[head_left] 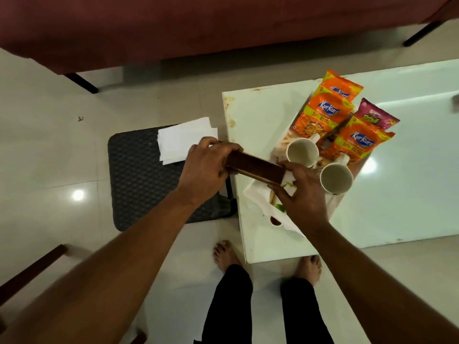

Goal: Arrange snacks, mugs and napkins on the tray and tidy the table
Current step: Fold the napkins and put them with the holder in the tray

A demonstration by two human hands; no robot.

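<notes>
At the table (409,170) — left hand (206,167) and right hand (304,194) hold a box (255,167).

Indoor scene under overhead artificial light, moderate to dim.

- **Glare:** one hard round hotspot on the glossy floor (78,194). A second, softer one sits on the glass counter (370,165), whose top carries a pale green sheen.
- **Shadow:** the sofa (198,26) along the top is underexposed, dull maroon with little texture. A soft shadow band lies on the tiles below its edge.
- **Colour and detail:** the snack packets (323,115) are saturated, their large print legible. The brown box (255,168), held between left grip (206,167) and right grip (305,192), is dark with its surface detail lost.
- **Sharpness:** soft overall, with a compression smear. A small object (455,103) at the right edge is blurred beyond telling.
- **Distortion:** strong wide-angle stretch. The forearms balloon toward the lower corners and the counter edges bow.
</notes>
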